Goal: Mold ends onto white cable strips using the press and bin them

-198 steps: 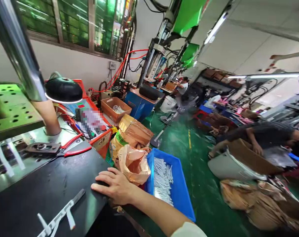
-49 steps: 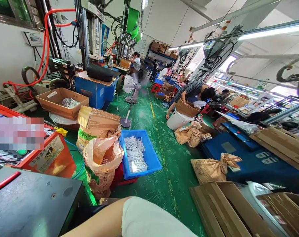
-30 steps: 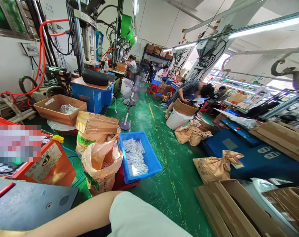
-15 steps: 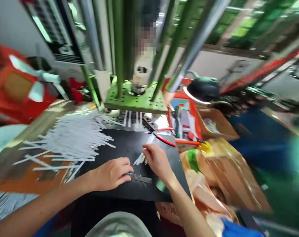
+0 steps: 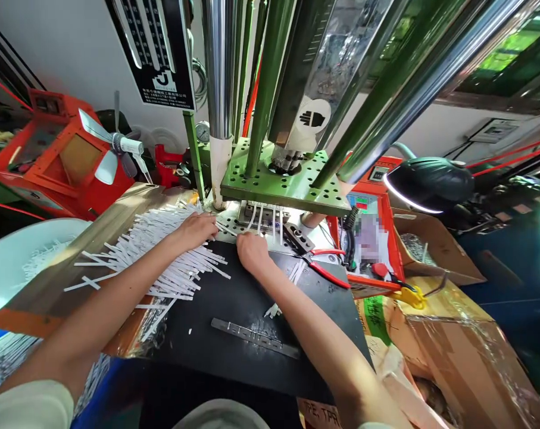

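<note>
My left hand (image 5: 198, 231) is closed over the edge of a pile of thin white strips (image 5: 144, 238), its fingertips pinching a strip. That white strip (image 5: 226, 229) spans the short gap to my right hand (image 5: 253, 251), which is closed at its other end; my right fingertips are partly hidden. Just behind the hands, several white strips hang from a metal mould (image 5: 263, 217) under the press's green plate (image 5: 287, 193). A slotted metal bar (image 5: 254, 338) lies on the black table (image 5: 193, 339), nearer to me. A small bunch of strips (image 5: 295, 273) lies beside my right forearm.
Red-handled pliers (image 5: 325, 271) lie at the table's right, near a dark metal block (image 5: 297, 238). A black lamp (image 5: 430, 182) overhangs the red control box (image 5: 388, 226). Cardboard boxes (image 5: 470, 345) stand on the right, a white basin (image 5: 11, 286) on the left.
My left hand has left the metal bar and moved up to the strip pile. My right hand has moved from the small bunch towards the mould. The view has shifted and sharpened.
</note>
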